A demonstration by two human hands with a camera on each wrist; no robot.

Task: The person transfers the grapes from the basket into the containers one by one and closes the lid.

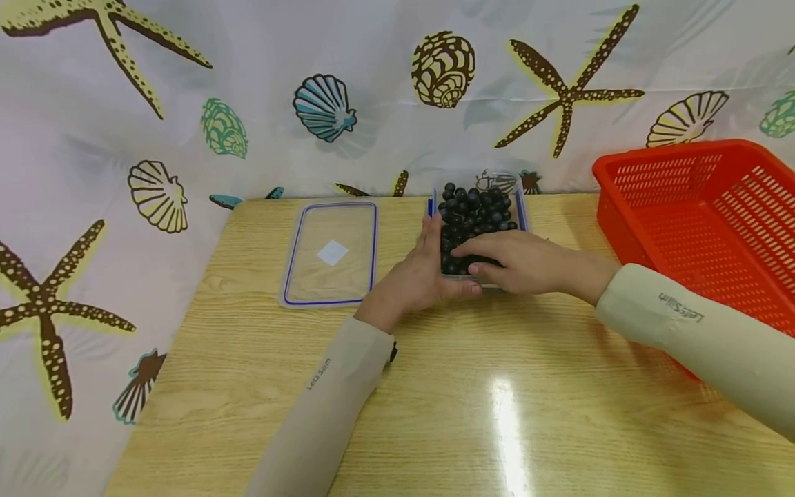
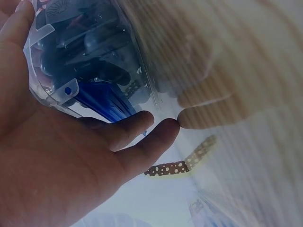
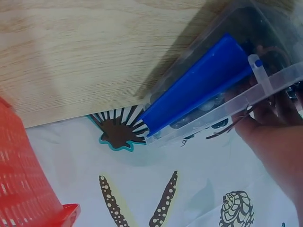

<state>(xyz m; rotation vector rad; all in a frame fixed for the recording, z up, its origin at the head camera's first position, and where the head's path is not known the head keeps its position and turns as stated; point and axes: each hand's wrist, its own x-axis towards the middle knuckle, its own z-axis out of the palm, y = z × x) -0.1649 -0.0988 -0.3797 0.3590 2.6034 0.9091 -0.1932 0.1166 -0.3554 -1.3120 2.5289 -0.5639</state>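
Note:
A clear plastic container (image 1: 474,277) with blue side clips (image 3: 199,85) stands at the table's back edge, heaped with dark grapes (image 1: 475,210). My left hand (image 1: 417,275) rests along its left side and near corner, fingers straight and thumb along the front wall. In the left wrist view, straight fingers (image 2: 151,146) lie beside the blue clip. My right hand (image 1: 518,262) reaches over the near right rim, its fingers resting on the grapes. Right wrist view shows those fingers dipping inside the wall, their tips partly hidden. Thin brown stems (image 3: 232,125) stick out over the rim.
Left of the container, a clear lid (image 1: 329,283) with a blue seal lies flat on the wooden table (image 1: 435,414). A red perforated basket (image 1: 627,207) stands at the right, beside my right forearm. Behind the table hangs a shell-and-starfish patterned cloth (image 1: 385,131).

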